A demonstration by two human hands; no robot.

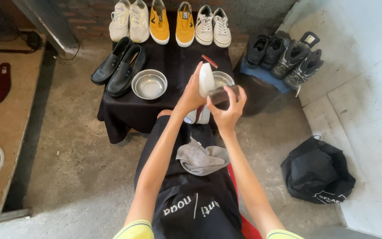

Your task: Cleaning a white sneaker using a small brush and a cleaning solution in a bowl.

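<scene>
**Brushing the white shoe over my lap**

Between my two hands, held up just above my knees, was the white shoe (206, 79), sole turned toward me. My left hand (190, 95) was wrapped tight around its side, gripping it upright, while my right hand (227, 108) was closed on a dark brush (223, 94) pressed against the shoe's right edge. The sole looked pale and mostly clean, with a red tab showing at the far tip; I judged the scrubbing to be well under way on this shoe, though I could not see its upper to tell how much dirt was left.

Just below my hands a grey cloth (202, 158) lay crumpled on my lap, unused at that moment, so wiping seemed yet to come. Right behind the shoe stood a metal bowl (223, 79), and another metal bowl (149, 83) sat to the left of my left hand on the black-draped table (120, 115). Further left rested black loafers (119, 66); beyond them waited yellow sneakers (172, 23), seemingly not yet handled.
</scene>
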